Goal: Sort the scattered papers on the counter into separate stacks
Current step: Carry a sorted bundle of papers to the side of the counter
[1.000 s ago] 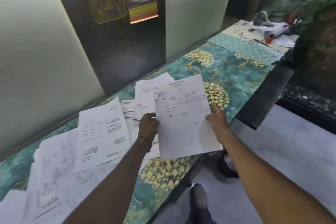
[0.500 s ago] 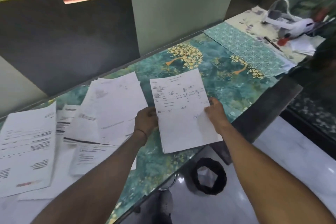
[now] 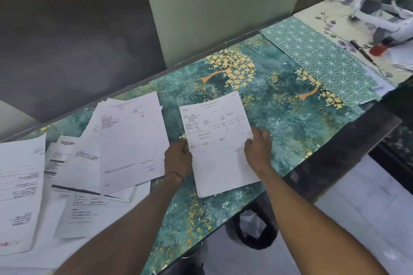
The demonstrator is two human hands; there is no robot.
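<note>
A teal worktop (image 3: 279, 105) printed with golden trees carries a loose spread of printed papers (image 3: 129, 136) at its left end and a thin stack of printed sheets (image 3: 219, 140) at centre, near the front edge. At the far right lie a teal geometric-patterned sheet (image 3: 321, 65) and a cream floral sheet (image 3: 324, 18), the latter bearing a black pen (image 3: 362, 50) and a white-and-grey device (image 3: 380, 13).

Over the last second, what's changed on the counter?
The white printed paper sheaf went rightwards off the scattered white papers and down, now flat on the bare teal gold-flowered counter, apart from them. Both the left hand and the right hand kept their grip on its side edges. The scattered papers stayed put.
</note>
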